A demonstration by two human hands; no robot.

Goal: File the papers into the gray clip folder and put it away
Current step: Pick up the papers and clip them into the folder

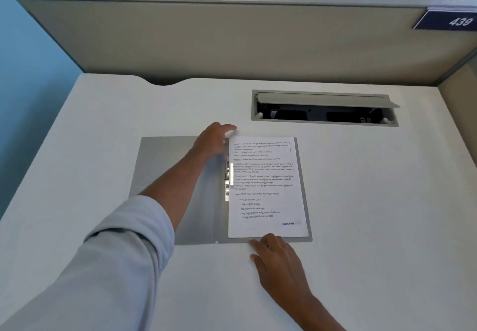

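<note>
The gray clip folder (165, 165) lies open and flat on the white desk. A printed sheet of paper (265, 188) rests on its right half, with the metal clip (227, 178) along the spine at the sheet's left edge. My left hand (211, 141) reaches over the spine, fingers spread at the paper's top left corner. At the folder's near edge my right hand (277, 256) lies flat on the desk, fingertips touching the sheet's bottom edge. Neither hand grips anything.
A cable tray (325, 110) with its lid raised is set into the desk (387, 201) behind the folder. A beige partition (232, 39) closes off the back, with a sign reading 439 (454, 21) at its right.
</note>
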